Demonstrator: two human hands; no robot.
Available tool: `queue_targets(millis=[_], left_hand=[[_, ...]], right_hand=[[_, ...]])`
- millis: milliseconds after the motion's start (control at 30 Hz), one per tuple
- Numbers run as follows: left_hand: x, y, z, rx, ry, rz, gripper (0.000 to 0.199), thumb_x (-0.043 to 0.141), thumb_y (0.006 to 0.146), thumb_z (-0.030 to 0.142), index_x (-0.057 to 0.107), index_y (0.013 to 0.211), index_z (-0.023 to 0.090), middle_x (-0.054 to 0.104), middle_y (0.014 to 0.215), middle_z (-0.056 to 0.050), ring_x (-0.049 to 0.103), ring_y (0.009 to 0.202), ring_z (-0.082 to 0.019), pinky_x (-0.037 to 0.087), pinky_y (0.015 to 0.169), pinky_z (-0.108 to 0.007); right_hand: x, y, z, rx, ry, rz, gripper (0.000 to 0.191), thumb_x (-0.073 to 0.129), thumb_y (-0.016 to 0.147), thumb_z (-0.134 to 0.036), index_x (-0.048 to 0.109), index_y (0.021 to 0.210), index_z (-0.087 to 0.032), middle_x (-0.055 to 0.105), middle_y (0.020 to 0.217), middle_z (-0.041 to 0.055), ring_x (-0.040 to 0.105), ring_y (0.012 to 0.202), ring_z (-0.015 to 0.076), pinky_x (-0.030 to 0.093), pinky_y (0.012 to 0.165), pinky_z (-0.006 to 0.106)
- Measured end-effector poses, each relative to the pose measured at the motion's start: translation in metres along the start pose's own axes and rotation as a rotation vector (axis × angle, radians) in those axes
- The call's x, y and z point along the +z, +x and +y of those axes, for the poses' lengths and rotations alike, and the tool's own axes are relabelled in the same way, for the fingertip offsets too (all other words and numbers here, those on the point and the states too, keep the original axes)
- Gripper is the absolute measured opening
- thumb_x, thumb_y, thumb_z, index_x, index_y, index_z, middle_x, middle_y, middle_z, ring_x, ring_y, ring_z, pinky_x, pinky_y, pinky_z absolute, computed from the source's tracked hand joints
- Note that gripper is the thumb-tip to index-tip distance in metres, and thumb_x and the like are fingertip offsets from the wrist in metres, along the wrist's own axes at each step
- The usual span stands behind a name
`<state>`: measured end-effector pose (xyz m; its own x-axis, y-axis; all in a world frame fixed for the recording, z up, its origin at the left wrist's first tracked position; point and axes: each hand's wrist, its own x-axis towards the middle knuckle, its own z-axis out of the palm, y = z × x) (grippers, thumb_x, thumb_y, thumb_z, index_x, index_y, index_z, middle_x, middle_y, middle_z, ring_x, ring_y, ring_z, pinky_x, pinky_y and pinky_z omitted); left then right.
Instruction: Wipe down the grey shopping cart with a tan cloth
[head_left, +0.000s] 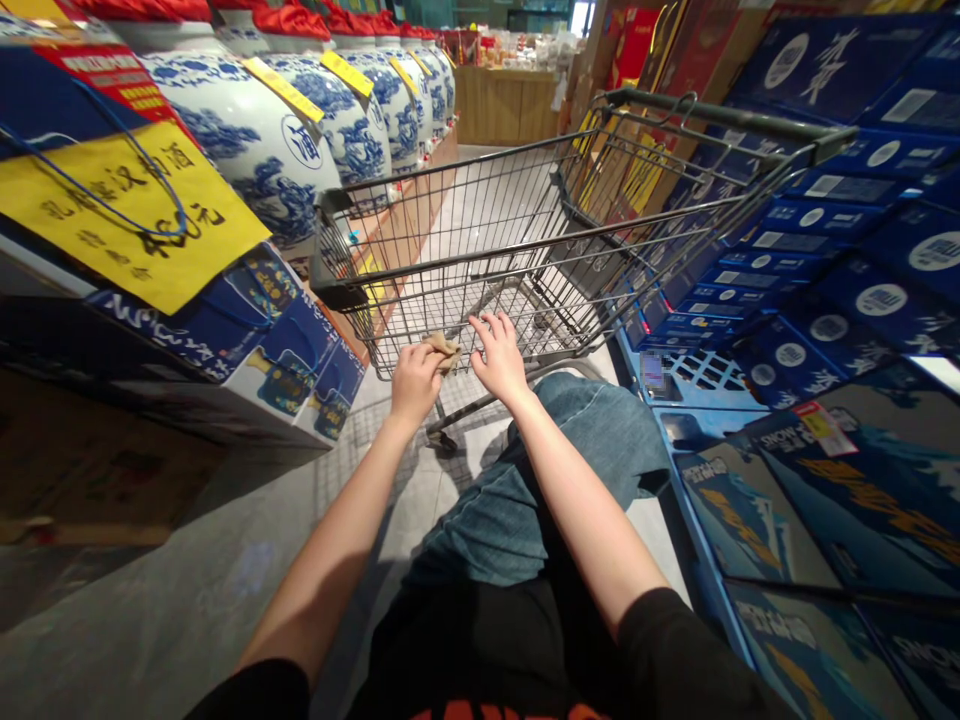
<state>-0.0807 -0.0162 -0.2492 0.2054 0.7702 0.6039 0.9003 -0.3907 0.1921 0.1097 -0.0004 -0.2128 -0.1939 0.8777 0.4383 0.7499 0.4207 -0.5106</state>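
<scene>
My left hand point(414, 382) pinched the crumpled tan cloth point(448, 352), fingers mostly closed, apparently bunching it for a secure hold. The cloth sat beside the lower wires of the shopping cart point(525, 247). My right hand point(501, 362) was empty, fingers loosely spread, perhaps for steadying; mesh contact could not be confirmed. Porcelain jars point(247, 130) stood beyond, left.

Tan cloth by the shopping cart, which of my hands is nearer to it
Your left. The left hand grips the tan cloth; the right hand is just right of it, fingers spread by the shopping cart.
</scene>
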Motion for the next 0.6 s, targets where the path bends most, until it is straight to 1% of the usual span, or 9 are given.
queue_targets(millis=[100,167,200,333,400,467,533,600], left_hand=[[-0.014,0.008,0.005,0.026,-0.024,0.072,0.044,0.056,0.087,0.005,0.076,0.122,0.024,0.071,0.12,-0.01,0.057,0.116,-0.031,0.05,0.106,-0.049],[-0.017,0.011,0.007,0.019,-0.024,0.076,0.045,0.056,0.088,0.005,0.075,0.124,0.023,0.07,0.121,-0.011,0.056,0.117,-0.031,0.049,0.106,-0.049],[-0.015,0.011,0.007,0.012,-0.02,0.049,0.044,0.056,0.087,0.005,0.076,0.122,0.022,0.071,0.121,-0.012,0.057,0.117,-0.032,0.05,0.105,-0.049],[-0.006,0.009,0.005,-0.016,-0.003,-0.128,0.039,0.056,0.084,0.003,0.079,0.111,0.017,0.072,0.117,-0.014,0.058,0.113,-0.034,0.055,0.098,-0.049],[-0.011,0.011,0.006,0.006,-0.016,-0.15,0.037,0.056,0.084,0.005,0.079,0.11,0.018,0.073,0.114,-0.013,0.058,0.112,-0.033,0.055,0.097,-0.049],[-0.023,0.017,0.009,0.048,-0.039,-0.097,0.037,0.056,0.086,0.007,0.078,0.112,0.02,0.073,0.114,-0.011,0.059,0.111,-0.031,0.054,0.099,-0.048],[-0.037,0.026,0.013,0.078,-0.053,0.003,0.038,0.057,0.088,0.008,0.076,0.118,0.022,0.071,0.117,-0.01,0.058,0.114,-0.03,0.052,0.103,-0.049],[-0.042,0.032,0.018,0.088,-0.048,0.077,0.04,0.057,0.09,0.009,0.074,0.123,0.023,0.069,0.122,-0.01,0.056,0.119,-0.03,0.048,0.108,-0.05]], right_hand=[[0.0,-0.001,-0.001,0.004,0.012,0.013,0.061,0.047,0.091,-0.012,0.056,0.151,-0.014,0.049,0.156,0.0146,0.028,0.156,0.0314,0.036,0.128,0.051],[0.0,-0.001,-0.001,0.004,0.011,0.009,0.06,0.047,0.091,-0.012,0.056,0.151,-0.012,0.049,0.156,0.0155,0.028,0.156,0.0313,0.035,0.129,0.05],[-0.001,0.0,-0.001,0.004,0.01,0.006,0.06,0.047,0.092,-0.012,0.056,0.151,-0.012,0.049,0.156,0.0156,0.028,0.156,0.0313,0.035,0.129,0.049],[-0.002,0.0,-0.002,0.004,0.005,-0.006,0.061,0.047,0.092,-0.012,0.054,0.153,-0.013,0.048,0.157,0.0153,0.027,0.156,0.0317,0.037,0.128,0.05],[-0.001,0.0,-0.001,0.004,0.004,-0.01,0.062,0.047,0.092,-0.012,0.054,0.153,-0.013,0.048,0.157,0.015,0.027,0.156,0.0317,0.037,0.128,0.05],[-0.001,0.0,-0.001,0.003,0.009,-0.002,0.062,0.046,0.092,-0.012,0.055,0.153,-0.014,0.048,0.156,0.0139,0.028,0.156,0.0315,0.037,0.128,0.05],[0.0,0.0,-0.001,0.006,0.016,0.007,0.061,0.046,0.091,-0.012,0.055,0.152,-0.015,0.049,0.156,0.0134,0.028,0.156,0.0315,0.036,0.128,0.051],[-0.001,0.0,-0.002,0.012,0.019,0.001,0.061,0.046,0.091,-0.011,0.055,0.152,-0.014,0.049,0.156,0.0149,0.028,0.156,0.0315,0.035,0.128,0.052]])
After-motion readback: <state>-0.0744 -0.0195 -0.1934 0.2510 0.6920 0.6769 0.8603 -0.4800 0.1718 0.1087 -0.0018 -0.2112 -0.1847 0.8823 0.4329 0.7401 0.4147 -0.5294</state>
